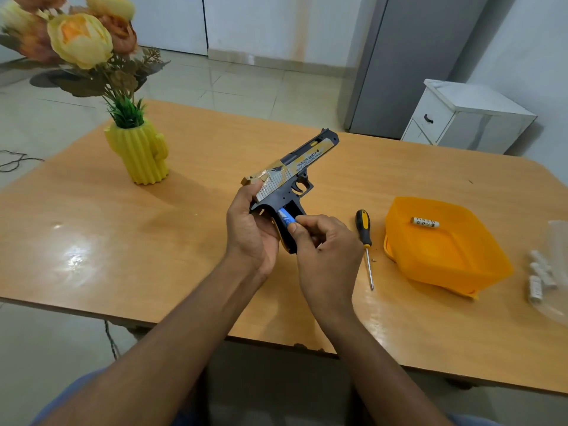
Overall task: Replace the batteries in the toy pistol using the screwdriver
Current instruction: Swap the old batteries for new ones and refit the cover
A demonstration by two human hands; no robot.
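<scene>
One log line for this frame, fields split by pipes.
left hand holds pistol | right hand pinches blue battery at open grip | screwdriver on table | white battery in tub

arms: bare to the elbows | clothing: blue fabric at bottom corners

Fig.: occlusions & crops. Left hand (250, 229) is covering the rear of the toy pistol (292, 176) grip; the grip's lower end is disappearing behind the right hand (325, 250). Blue battery (285, 217) is showing only in part, its lower end hiding under the right thumb and fingertip. White batteries (538, 276) near the tabletop's right edge are blurring inside a clear bag (558, 241), count & print unreadable; the bag is running off the frame. Flowers (76, 32) are getting cropped at top-left.
</scene>
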